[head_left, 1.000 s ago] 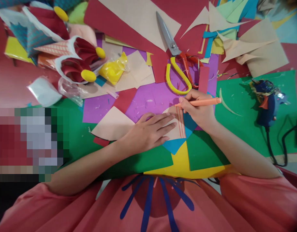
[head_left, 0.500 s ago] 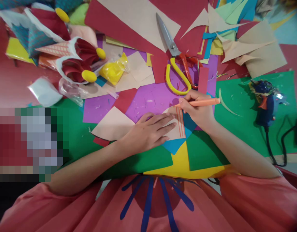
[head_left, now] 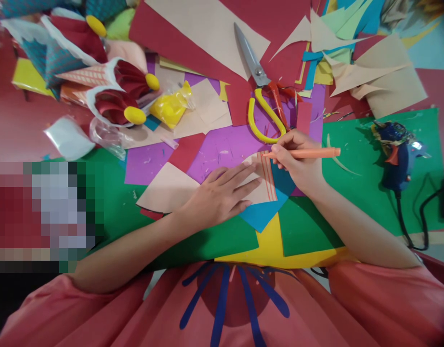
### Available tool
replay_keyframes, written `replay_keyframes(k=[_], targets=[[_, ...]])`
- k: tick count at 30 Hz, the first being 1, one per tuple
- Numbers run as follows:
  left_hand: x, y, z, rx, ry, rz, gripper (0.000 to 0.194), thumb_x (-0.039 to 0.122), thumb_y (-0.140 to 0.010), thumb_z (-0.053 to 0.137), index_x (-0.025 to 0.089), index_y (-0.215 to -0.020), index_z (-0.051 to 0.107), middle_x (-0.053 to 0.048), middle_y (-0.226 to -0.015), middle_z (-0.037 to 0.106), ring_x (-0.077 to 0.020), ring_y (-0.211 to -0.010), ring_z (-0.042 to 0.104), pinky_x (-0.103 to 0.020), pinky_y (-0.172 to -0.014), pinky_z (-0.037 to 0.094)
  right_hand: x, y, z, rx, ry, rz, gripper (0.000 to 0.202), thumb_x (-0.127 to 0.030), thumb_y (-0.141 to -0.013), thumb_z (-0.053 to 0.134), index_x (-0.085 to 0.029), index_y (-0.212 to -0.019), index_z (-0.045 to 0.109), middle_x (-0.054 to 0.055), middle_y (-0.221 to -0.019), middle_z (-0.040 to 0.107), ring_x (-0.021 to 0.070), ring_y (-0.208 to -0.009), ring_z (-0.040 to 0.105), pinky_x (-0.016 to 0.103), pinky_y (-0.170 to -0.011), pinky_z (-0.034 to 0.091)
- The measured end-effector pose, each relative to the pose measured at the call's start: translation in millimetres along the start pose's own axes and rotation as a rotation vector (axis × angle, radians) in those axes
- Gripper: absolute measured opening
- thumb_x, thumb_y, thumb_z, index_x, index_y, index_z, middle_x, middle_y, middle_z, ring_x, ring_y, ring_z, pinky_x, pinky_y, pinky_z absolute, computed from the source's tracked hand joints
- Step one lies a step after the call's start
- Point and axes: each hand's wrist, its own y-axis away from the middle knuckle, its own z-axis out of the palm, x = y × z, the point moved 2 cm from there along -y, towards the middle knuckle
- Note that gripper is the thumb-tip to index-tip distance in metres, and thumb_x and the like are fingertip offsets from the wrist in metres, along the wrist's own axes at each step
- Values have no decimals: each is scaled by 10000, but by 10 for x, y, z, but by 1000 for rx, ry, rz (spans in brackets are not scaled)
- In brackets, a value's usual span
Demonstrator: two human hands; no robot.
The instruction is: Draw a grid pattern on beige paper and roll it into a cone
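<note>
My left hand (head_left: 222, 193) lies flat with its fingers spread on a cream paper piece (head_left: 261, 189), pressing it on the layered sheets. Several orange lines run down the right part of that piece. In my right hand (head_left: 299, 159) is an orange marker (head_left: 318, 153), gripped between thumb and fingers, its tip at the upper end of the lines. Another cream piece (head_left: 167, 189), fan-shaped with a dark lower edge, lies left of my left hand and partly beneath it. A blue sheet (head_left: 261, 219) shows under the striped piece.
Large scissors (head_left: 267, 108) with yellow and red handles lie beyond my hands. A blue glue gun (head_left: 398, 161) with a cord rests at the right. Paper cones (head_left: 86, 72) and a yellow packet (head_left: 170, 106) are at the upper left. Cream offcuts (head_left: 391, 77) lie upper right.
The marker tip has moved slightly right and up along the striped piece, and the marker lies flatter. The striped piece has shifted up a little under my left hand.
</note>
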Motion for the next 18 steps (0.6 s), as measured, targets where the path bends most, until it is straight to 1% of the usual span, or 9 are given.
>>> replay_keyframes(k=[3,6,9,13,18], targets=[[-4,1,-5,4,-4,-7,395,341,-997,406,181,-1330,544,-162,-1431,509,-290,-1296,519,-423,-949,456,12,-16,-20,-57,73,13,201,-326,-800,683,-183,-713,572,-19,-620,594,91,-560,548,234,-487,415],[-3,1,-10,-7,3,-14,400,339,-998,404,184,-1343,534,-163,-1434,506,-288,-1298,515,-427,-952,457,13,-23,-42,-95,122,18,215,-314,-812,672,-179,-676,573,-20,-581,582,93,-525,534,242,-473,406],[0,-3,-13,-33,15,-23,414,347,-1001,395,187,-1362,517,-161,-1456,480,-288,-1321,491,-433,-970,447,3,-24,-43,-109,138,11,255,-312,-831,655,-182,-641,546,-26,-553,560,86,-498,505,246,-468,382],[5,-10,-22,-55,27,-33,415,336,-995,410,192,-1371,513,-155,-1465,470,-297,-1325,483,-444,-980,442,-2,-26,-31,-112,174,-18,261,-317,-835,655,-182,-640,545,-28,-566,550,90,-529,504,251,-493,380],[12,-3,-21,-37,19,-32,412,331,-993,412,191,-1366,518,-158,-1447,492,-297,-1310,497,-449,-964,449,4,-31,-28,-130,194,-40,253,-308,-837,648,-182,-643,545,-26,-588,555,92,-552,500,251,-514,380]])
